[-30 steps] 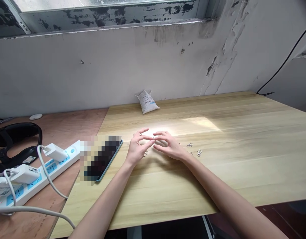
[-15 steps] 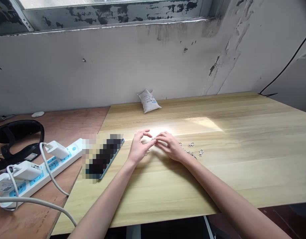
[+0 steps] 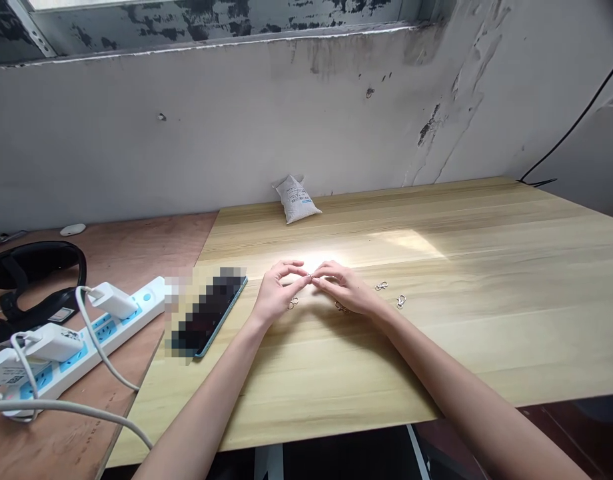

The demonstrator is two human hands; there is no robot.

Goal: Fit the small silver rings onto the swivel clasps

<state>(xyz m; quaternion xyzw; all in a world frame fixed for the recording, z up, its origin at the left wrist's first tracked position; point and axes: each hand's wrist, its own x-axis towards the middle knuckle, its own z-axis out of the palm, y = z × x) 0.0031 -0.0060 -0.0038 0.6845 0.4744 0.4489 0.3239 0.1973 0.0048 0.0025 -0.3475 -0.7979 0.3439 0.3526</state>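
My left hand (image 3: pixel 278 291) and my right hand (image 3: pixel 342 288) meet fingertip to fingertip over the wooden tabletop (image 3: pixel 461 333). Between their pinched thumbs and forefingers is a small silvery metal piece (image 3: pixel 310 277), too tiny to make out in detail. Small metal rings (image 3: pixel 293 303) lie by my left palm. Partly covered by my right hand is a little heap of metal links (image 3: pixel 341 306). To the right of that hand, two small metal clasps with rings rest apart: one clasp (image 3: pixel 381 286) farther back, another clasp (image 3: pixel 401 302) closer.
A dark phone (image 3: pixel 214 313), partly pixelated, lies left of my hands. Beyond it, a white power strip (image 3: pixel 106 331) with plugged-in chargers and cables sits on a reddish board (image 3: pixel 186 243). A white printed packet (image 3: pixel 297 200) stands by the wall. A black headset-like strap (image 3: pixel 41 250) is far left.
The metal links lie farther left, now partly under my right hand instead of beside its wrist. My fingertips have closed in tighter around the small piece. The view has shifted slightly.
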